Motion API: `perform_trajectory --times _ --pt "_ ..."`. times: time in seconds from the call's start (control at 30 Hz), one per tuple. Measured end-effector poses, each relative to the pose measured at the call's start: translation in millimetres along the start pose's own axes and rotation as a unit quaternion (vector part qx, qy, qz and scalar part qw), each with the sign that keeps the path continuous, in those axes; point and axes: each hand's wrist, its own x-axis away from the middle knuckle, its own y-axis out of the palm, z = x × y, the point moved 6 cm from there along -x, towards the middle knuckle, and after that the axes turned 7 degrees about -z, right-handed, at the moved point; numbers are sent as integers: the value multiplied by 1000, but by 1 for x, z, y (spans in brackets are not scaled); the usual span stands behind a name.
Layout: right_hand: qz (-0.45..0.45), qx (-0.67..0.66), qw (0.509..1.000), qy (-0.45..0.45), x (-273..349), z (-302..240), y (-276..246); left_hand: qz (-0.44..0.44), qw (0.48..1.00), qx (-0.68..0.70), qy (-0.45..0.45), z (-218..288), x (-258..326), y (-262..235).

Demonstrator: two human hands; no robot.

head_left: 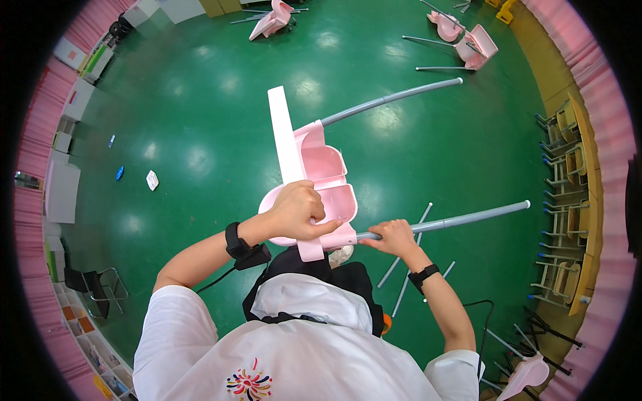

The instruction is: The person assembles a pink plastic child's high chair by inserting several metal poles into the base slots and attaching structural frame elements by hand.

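Note:
A small pink plastic table [319, 160] is tipped on its side in front of me, its white top [281, 134] seen edge-on. Two open pink bins sit behind the top, and two grey tube legs [394, 100] stick out to the right, each with a white end cap. My left hand [299, 208] is closed over the body near the lower bin, thumb stretched to the right. Around the nearer leg [468, 218], close to where it joins the pink body, my right hand [394, 238] has its fingers wrapped. The left fingertips are partly hidden.
Loose grey tubes [404, 281] lie on the green floor [200, 113] near my right forearm. Other pink pieces with grey legs [478, 47] rest farther off. A white packet [152, 180] and a blue one [120, 174] lie left. Stacked chairs [565, 214] line the right wall.

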Motion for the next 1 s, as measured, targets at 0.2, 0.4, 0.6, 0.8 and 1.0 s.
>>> perform_trajectory --times 0.2,0.4,0.6,0.8,1.0 --pt "-11 -10 1000 12 -3 2 4 -5 1000 0 1 -1 1 0" --pt "-32 -26 999 27 -4 2 5 -1 1000 8 5 0 2 1" --pt "-74 -26 994 77 -8 6 7 -9 1000 0 6 3 4 3" --pt "-57 -30 994 83 -10 5 7 15 1000 5 -2 3 4 6" --pt "-121 -38 990 57 -15 1 8 11 1000 -2 -15 2 1 7"
